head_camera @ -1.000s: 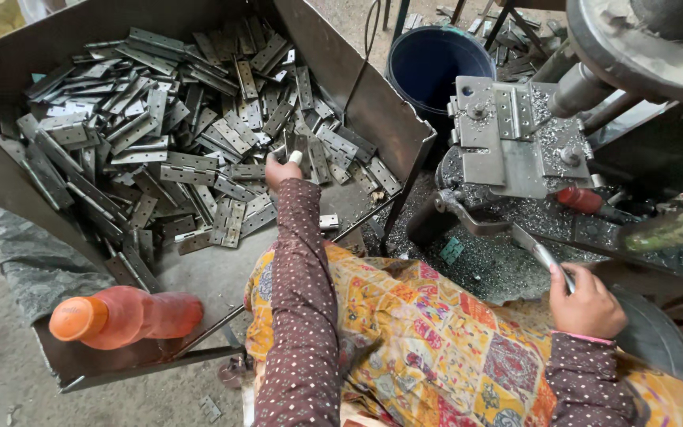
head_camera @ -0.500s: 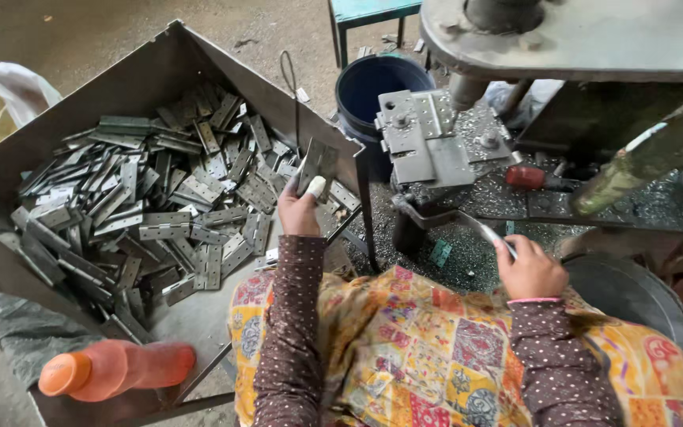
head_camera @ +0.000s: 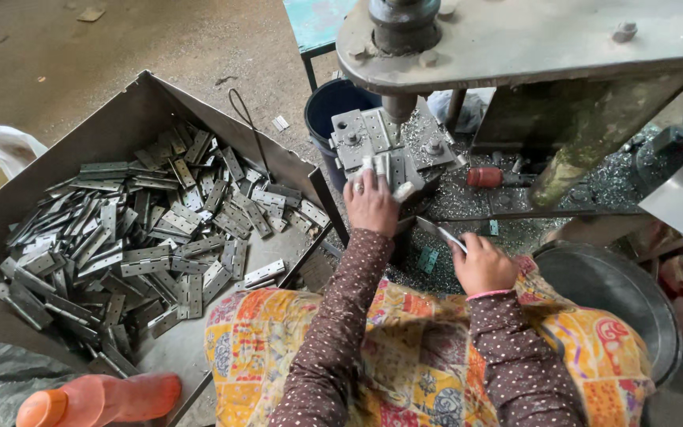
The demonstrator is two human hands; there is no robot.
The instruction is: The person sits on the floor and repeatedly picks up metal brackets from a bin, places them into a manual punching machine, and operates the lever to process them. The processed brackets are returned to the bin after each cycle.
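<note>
My left hand (head_camera: 371, 202) holds a metal hinge (head_camera: 383, 168) against the grey steel jig (head_camera: 381, 134) under the spindle of a press machine (head_camera: 515, 39). My right hand (head_camera: 481, 265) grips a flat metal lever (head_camera: 434, 230) that sticks out below the jig. A large sheet-metal tray (head_camera: 144, 103) to my left holds a heap of several grey hinges (head_camera: 132, 237). Both sleeves are brown with dots, over a bright patterned cloth on my lap.
A dark blue bucket (head_camera: 327, 107) stands behind the jig. An orange plastic bottle (head_camera: 96, 399) lies at the tray's near corner. A round metal basin (head_camera: 614, 296) sits at my right. Metal shavings and a red-handled tool (head_camera: 488, 177) lie on the machine bed.
My left hand has moved from the hinge heap in the tray over to the jig, carrying a hinge. The right hand has stayed on the lever.
</note>
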